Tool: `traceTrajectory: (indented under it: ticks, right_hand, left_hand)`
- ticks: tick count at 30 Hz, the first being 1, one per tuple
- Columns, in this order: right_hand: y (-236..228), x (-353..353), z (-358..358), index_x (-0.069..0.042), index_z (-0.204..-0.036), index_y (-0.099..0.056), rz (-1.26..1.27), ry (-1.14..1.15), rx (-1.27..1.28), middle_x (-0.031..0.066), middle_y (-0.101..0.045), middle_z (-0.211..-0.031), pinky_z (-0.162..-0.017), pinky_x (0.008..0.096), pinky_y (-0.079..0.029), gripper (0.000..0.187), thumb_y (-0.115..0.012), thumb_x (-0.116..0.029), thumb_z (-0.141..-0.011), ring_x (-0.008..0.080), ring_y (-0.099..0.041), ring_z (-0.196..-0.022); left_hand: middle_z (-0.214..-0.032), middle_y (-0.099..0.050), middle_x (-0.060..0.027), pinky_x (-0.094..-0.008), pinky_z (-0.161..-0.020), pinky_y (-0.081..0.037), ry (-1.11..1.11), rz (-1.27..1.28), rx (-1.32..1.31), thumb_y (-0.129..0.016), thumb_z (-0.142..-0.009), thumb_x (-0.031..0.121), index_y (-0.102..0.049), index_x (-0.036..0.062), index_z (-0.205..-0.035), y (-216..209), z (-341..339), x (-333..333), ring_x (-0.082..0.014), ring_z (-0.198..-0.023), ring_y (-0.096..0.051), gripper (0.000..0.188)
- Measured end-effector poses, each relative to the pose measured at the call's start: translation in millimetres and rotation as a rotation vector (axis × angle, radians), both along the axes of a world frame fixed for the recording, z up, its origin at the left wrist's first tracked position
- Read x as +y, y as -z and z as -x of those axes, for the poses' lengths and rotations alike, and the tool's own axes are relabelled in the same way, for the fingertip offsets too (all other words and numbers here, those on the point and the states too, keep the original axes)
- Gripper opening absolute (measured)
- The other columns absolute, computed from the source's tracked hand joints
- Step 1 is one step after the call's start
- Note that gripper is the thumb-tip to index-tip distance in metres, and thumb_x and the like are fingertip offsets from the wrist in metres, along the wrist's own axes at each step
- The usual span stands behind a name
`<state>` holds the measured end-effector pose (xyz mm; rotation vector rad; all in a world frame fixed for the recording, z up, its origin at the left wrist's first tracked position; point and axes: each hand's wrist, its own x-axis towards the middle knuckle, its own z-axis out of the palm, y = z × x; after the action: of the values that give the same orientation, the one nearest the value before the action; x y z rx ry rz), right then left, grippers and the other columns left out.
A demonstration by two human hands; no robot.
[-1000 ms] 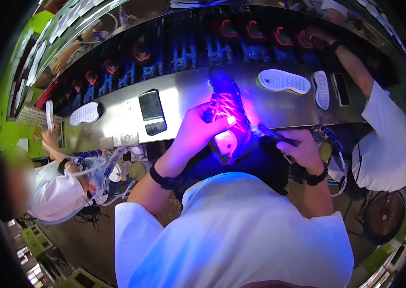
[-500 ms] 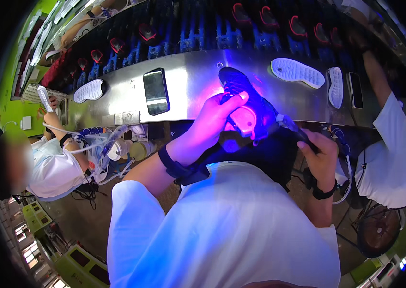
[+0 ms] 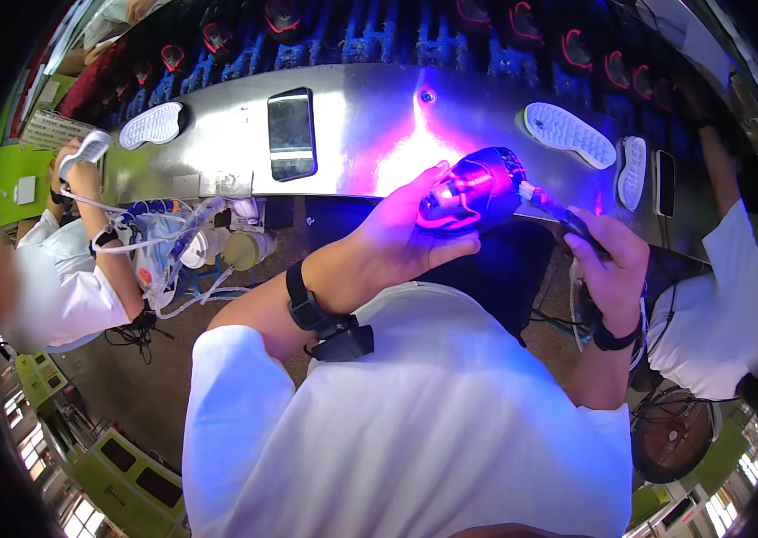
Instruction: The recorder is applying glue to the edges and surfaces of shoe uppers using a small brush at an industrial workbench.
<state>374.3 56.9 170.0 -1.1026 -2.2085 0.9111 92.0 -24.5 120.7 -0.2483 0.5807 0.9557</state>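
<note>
A dark shoe upper (image 3: pixel 492 179), lit pink and violet, is held tilted just off the near edge of the metal bench. My left hand (image 3: pixel 401 235) grips it from the left, thumb along its near side. In my right hand (image 3: pixel 614 260) is a dark-handled brush (image 3: pixel 567 218), its pale bristle end touching or very close to the right side of the shoe upper. Strong coloured light hides much of the shoe's detail.
On the metal bench (image 3: pixel 226 134) lie a phone (image 3: pixel 292 134), a white sole (image 3: pixel 151 125) and another sole (image 3: pixel 570 134). Behind runs a blue-slatted conveyor (image 3: pixel 365 45) carrying several shoe uppers. Co-workers sit on both sides; tubes and a pot (image 3: pixel 246 249) hang at left.
My left hand has turned the shoe upper, so its toe no longer points away over the bench. The brush has stayed at its right side. My view has shifted slightly.
</note>
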Motion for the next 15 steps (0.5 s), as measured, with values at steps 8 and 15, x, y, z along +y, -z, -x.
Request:
traceTrajectory:
  ticks: [8,15]
  right_hand:
    - [27,-4,32,-0.001,-0.113,-0.074,0.007,0.017,0.112,0.0112,-0.072,-0.09,-0.075,0.0284,-0.052,0.034,-0.079,-0.002,-0.079,0.0184,-0.067,-0.08]
    - [61,-26,12,0.0,-0.115,-0.072,0.106,0.071,0.121,0.0137,-0.075,-0.101,-0.082,0.0312,-0.053,0.037,-0.079,-0.003,-0.08,0.0217,-0.071,-0.091]
  left_hand:
    - [-0.116,-0.058,-0.0382,-0.0368,-0.075,-0.068,-0.062,0.16,-0.461,-0.063,-0.094,0.045,-0.043,-0.0085,-0.138,13,8,-13,-0.0381,-0.092,-0.072,0.073]
    - [-0.111,-0.066,-0.0257,-0.0382,-0.071,-0.066,-0.006,0.035,-0.304,-0.061,-0.095,0.047,-0.049,-0.0041,-0.137,-13,13,-15,-0.0333,-0.089,-0.073,0.067]
